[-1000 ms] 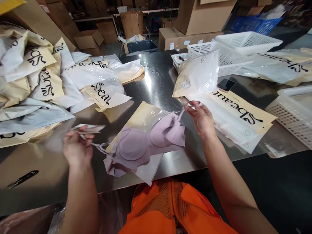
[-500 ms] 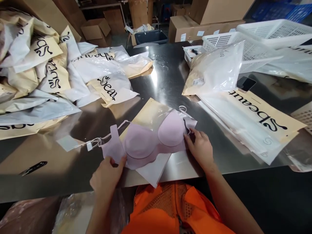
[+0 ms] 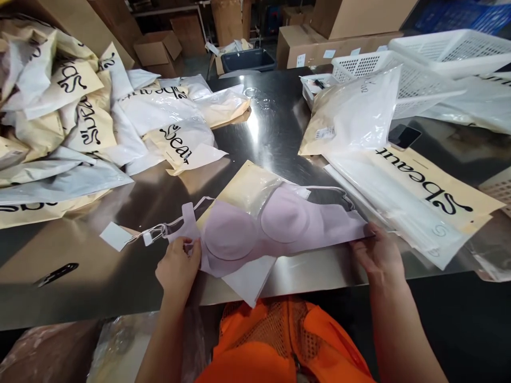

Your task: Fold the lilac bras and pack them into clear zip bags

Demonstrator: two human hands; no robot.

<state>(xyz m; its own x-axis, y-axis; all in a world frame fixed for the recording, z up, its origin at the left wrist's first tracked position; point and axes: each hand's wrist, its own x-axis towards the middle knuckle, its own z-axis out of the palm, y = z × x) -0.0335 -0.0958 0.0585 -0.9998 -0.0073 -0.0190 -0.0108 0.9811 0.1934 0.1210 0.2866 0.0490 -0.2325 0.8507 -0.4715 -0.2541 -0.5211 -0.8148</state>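
Note:
A lilac bra (image 3: 231,231) lies cups up on the metal table, its right band stretched out flat. My right hand (image 3: 379,252) pinches the end of that band. At the other side my left hand (image 3: 179,266) has its fingers closed on the lower edge of the shorter-looking left band. A white tag (image 3: 115,235) hangs on a string from the left strap. Under the bra lies a cream and clear plastic bag (image 3: 247,183), and a white sheet-like corner (image 3: 251,276) sticks out below the cups.
Printed plastic bags (image 3: 80,106) are heaped at the left. A black cutter knife (image 3: 58,274) lies at the front left. At the right are a stack of flat bags (image 3: 423,197), a filled bag (image 3: 355,117), a phone (image 3: 404,136) and white baskets (image 3: 451,50).
My right hand has moved right, drawing the bra's right band out from beside the cup to full length. My left hand has shifted slightly up and stays at the left band.

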